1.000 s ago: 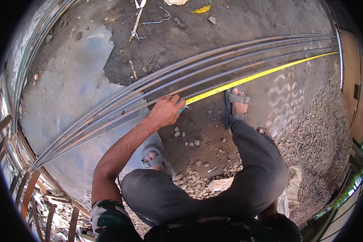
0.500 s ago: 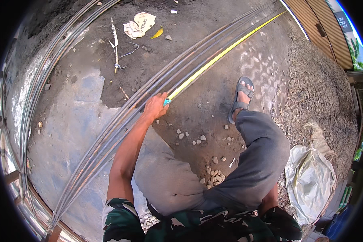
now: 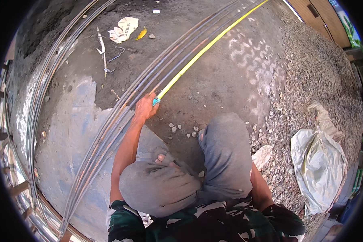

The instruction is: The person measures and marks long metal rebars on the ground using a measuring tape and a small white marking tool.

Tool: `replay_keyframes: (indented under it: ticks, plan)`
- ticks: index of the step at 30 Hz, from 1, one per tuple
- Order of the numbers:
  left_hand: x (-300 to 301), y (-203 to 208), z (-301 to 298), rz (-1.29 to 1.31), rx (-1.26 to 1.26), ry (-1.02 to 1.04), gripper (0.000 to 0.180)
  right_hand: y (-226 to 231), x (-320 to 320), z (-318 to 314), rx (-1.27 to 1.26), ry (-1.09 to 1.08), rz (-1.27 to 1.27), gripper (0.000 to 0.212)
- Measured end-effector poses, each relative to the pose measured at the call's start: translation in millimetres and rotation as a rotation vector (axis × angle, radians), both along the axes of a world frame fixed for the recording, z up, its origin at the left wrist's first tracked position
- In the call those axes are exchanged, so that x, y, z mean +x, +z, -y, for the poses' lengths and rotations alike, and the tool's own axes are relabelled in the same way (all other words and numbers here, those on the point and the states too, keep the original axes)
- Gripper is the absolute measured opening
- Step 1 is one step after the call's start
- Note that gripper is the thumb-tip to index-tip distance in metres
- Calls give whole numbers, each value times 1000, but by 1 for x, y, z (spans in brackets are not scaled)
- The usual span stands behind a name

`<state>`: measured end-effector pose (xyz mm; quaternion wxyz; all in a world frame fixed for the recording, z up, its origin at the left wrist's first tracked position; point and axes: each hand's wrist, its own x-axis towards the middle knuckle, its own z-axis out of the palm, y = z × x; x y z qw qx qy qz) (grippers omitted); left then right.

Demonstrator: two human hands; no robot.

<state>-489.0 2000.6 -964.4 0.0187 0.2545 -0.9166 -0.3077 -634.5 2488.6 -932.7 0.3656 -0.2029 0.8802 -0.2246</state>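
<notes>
With the right leg now pulled in, gripping the tape measure in the left hand (unable to tell for the hidden right hand), with yellow blade stretching forward-right beside the rods.

One visible hand, one tape measure, one yellow leaf

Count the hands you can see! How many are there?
1: the left hand, holding the yellow tape measure near the metal rods. The right hand is hidden; its forearm goes behind the right knee.
</notes>
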Motion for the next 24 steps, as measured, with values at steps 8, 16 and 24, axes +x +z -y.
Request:
replay_keyframes:
  ticks: [8, 16, 24]
  plan:
    - [26, -5, 19, 6, -77, -9, 35, -19, -4, 5, 19, 232, -55, 44]
    - [26, 10, -1, 34, 34, -12, 35, -39, -9, -99, 254, -308, -219, 30]
    - [62, 22, 6, 85, 44, 78, 37, -104, -152, -118, 291, -490, -714, 32]
